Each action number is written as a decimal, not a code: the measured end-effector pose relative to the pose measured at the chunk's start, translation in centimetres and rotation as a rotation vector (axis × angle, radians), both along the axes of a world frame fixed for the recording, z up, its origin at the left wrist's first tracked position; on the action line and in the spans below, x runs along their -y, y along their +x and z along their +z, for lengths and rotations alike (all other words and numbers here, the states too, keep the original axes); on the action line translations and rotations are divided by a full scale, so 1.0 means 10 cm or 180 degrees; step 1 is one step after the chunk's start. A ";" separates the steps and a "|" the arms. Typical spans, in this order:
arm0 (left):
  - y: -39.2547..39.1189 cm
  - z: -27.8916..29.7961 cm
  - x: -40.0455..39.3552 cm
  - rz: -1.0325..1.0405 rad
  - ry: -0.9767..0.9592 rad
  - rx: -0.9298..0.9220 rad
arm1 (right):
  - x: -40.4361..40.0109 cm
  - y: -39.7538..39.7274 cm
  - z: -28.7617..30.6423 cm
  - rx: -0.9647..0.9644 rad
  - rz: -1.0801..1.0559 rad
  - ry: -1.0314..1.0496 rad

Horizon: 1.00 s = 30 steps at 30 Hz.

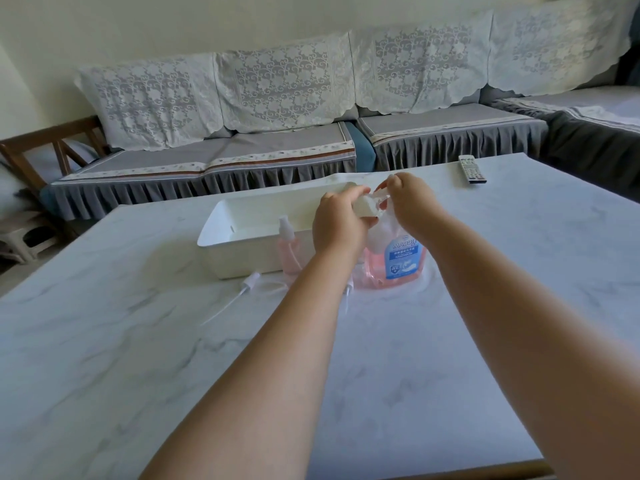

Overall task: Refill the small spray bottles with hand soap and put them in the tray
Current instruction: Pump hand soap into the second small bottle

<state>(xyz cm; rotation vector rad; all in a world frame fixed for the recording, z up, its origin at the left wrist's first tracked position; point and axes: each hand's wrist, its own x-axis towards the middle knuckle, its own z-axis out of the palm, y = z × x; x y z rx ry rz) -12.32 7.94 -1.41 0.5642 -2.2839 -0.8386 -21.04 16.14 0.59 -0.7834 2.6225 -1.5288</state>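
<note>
A big pink hand soap bottle (398,263) with a blue label stands on the table, just right of a white tray (221,233). My left hand (337,225) grips a small pale bottle (367,206), tilted with its mouth toward the soap's pump spout. My right hand (410,199) curls over the pump head, which is mostly hidden under the fingers. A small pink spray bottle (288,249) with its sprayer on stands against the tray's near wall. A loose spray head with its tube (247,284) lies on the table in front of the tray. Another loose head (347,289) shows beside my left forearm.
The marble-patterned table (138,341) fills the near view. A remote control (472,169) lies near the table's far right edge. A grey sofa (277,150) with lace covers runs behind the table, and a wooden chair (52,150) stands at far left.
</note>
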 end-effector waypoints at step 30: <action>0.01 0.09 0.01 -0.0077 -0.0055 -0.0174 | -0.11 0.05 0.35 0.0289 0.0091 -0.0009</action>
